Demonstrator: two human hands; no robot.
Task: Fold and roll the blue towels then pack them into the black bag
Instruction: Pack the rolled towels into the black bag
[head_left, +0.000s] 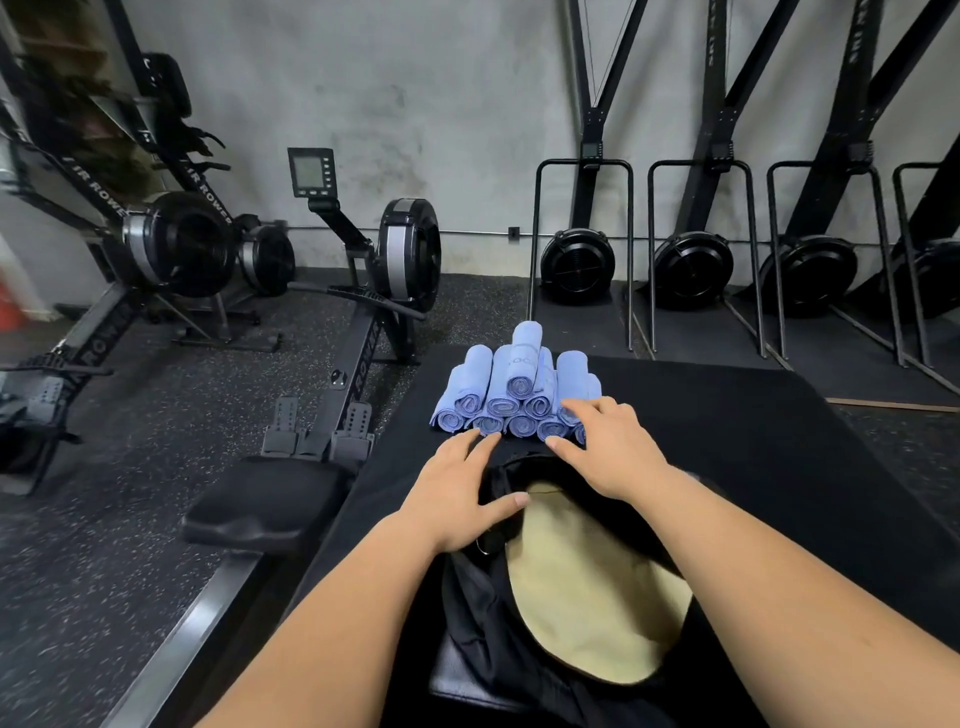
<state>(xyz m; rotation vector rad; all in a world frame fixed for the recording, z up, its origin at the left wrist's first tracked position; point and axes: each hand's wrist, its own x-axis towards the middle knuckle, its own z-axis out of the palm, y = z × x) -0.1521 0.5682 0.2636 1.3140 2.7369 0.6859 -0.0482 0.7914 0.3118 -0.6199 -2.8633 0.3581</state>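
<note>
Blue towels (511, 395) rolled, pyramided near tabletop (727, 441) far edge | black bag (467, 613) gaping at near edge | left hand (457, 499) on bag rim, right hand (608, 452) at pile's right side, fingers (576, 410) spread, gripping nothing | risk: tugging a bottom roll topples the pyramid, rolls unwind

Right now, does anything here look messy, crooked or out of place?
Nothing stands out. The rolled blue towels sit in a tidy pyramid on the black mat, and the black bag lies open before them, pale lining showing.
</note>
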